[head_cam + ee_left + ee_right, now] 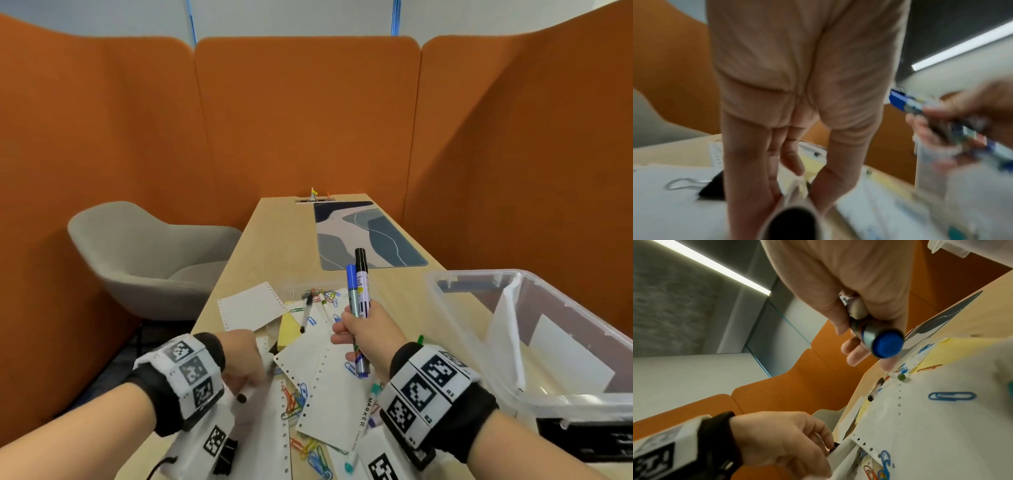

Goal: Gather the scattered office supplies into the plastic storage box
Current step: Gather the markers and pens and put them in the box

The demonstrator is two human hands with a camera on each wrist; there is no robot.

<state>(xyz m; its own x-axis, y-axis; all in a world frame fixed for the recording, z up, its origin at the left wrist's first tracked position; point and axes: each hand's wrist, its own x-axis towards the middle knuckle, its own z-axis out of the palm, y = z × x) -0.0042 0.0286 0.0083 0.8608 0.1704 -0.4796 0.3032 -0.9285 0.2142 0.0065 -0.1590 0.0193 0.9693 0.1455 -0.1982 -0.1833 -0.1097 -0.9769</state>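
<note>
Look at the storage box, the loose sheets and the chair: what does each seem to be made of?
Storage box: clear glossy plastic; the table shows through its walls. Loose sheets: thin matte white paper with punched edge holes, probably printer paper. Chair: matte grey, seemingly fabric-covered, though moulded plastic is possible.

Bright, even light (wrist views blurred)

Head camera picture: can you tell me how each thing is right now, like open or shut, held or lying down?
Right hand: grips two markers.
Blue marker: capped, held upright.
Black marker: capped, held upright.
Left hand: pinches a white pen on the papers.
Box: open, no lid, holds white sheets.
Papers: loose, overlapping on the table.
Paper clips: scattered.
Sticky notes: lying flat, partly covered.
Chair: unoccupied.
</note>
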